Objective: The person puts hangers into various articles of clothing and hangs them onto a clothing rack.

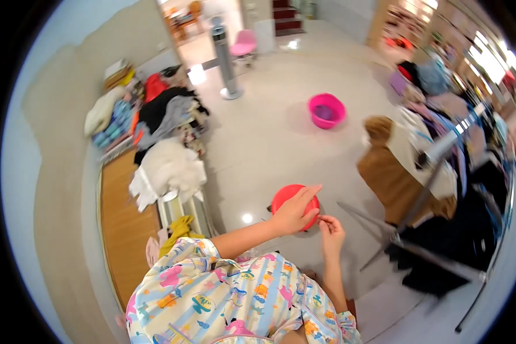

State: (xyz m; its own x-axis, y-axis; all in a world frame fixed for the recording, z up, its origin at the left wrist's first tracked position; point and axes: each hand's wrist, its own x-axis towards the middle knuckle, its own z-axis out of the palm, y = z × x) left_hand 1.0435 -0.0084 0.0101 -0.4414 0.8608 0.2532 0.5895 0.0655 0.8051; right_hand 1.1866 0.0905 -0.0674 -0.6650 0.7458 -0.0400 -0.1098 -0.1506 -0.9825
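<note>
A round, flat-topped red object (pixel 282 198) is low in front of me; I cannot tell whether it is a stool seat or a lid. My left hand (pixel 294 213) lies across its top with the fingers stretched out, hiding much of the surface. At its right edge, my right hand (pixel 331 234) has thumb and fingertips pinched together, close to the left thumb. Whatever the pinch holds, if anything, is too small to make out. Small dark parts show at the red object's rim.
Left of me, clothes (pixel 169 112) are heaped over a wooden bench (pixel 123 229). A pink basin (pixel 327 112) stands on the tiled floor ahead. To the right, a metal rack (pixel 404 229) leans among draped garments, with a brown garment (pixel 393 178) beside it. A grey tower fan (pixel 225 63) stands farther back.
</note>
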